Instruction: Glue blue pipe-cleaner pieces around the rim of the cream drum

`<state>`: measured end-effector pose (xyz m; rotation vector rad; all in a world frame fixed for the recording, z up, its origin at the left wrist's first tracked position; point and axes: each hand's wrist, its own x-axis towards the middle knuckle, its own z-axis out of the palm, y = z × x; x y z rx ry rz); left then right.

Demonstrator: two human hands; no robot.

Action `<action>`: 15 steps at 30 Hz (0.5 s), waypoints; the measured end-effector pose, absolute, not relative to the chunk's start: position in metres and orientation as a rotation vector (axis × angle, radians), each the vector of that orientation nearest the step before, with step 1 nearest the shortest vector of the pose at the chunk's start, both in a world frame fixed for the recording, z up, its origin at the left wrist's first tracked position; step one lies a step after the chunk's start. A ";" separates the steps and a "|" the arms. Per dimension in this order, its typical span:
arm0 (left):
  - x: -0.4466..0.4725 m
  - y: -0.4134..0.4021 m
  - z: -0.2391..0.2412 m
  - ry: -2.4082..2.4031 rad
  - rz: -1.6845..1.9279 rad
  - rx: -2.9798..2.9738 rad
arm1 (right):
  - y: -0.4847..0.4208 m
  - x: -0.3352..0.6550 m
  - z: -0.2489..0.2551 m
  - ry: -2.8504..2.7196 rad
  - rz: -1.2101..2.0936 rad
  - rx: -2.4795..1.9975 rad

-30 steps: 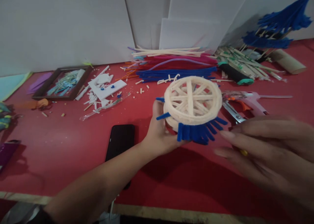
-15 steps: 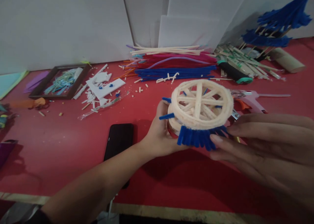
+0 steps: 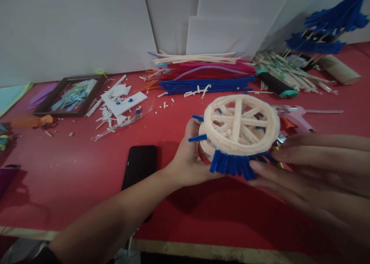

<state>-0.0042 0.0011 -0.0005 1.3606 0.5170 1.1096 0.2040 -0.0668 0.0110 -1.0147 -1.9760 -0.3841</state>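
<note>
A cream wheel-shaped craft piece point(image 3: 237, 121), with a spoked round top of fuzzy pipe cleaner, is held above the table. My left hand point(image 3: 189, 160) grips it from the left and below, its thumb at the side and the other fingers hidden under it. Short blue pipe cleaner pieces point(image 3: 231, 163) fan out in a row along the near edge, and two more stick out at the left. With its fingertips, my right hand point(image 3: 303, 171) pinches the right end of that blue row.
Pipe cleaner bundles point(image 3: 208, 84) lie at the back, beside wrapped sticks point(image 3: 289, 73) and a black roll point(image 3: 277, 84). A pink glue gun point(image 3: 300, 117) is behind my right hand. A phone point(image 3: 140, 165), paper scraps point(image 3: 124, 104) and a frame point(image 3: 86, 111) lie leftward. A blue roofed model point(image 3: 318, 42) stands back right.
The wheel-shaped piece has shifted slightly right and turned a little in my left hand. My right fingertips stay at the blue pieces, moving slightly with it.
</note>
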 end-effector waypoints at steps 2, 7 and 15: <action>-0.004 0.002 0.000 0.523 1.107 1.373 | -0.067 0.203 0.012 -1.995 -0.404 -0.998; -0.005 0.001 0.002 0.537 1.090 1.376 | -0.066 0.205 0.018 -2.057 -0.525 -0.921; -0.005 -0.001 0.008 0.590 1.079 1.358 | -0.066 0.205 0.026 -2.090 -0.526 -0.896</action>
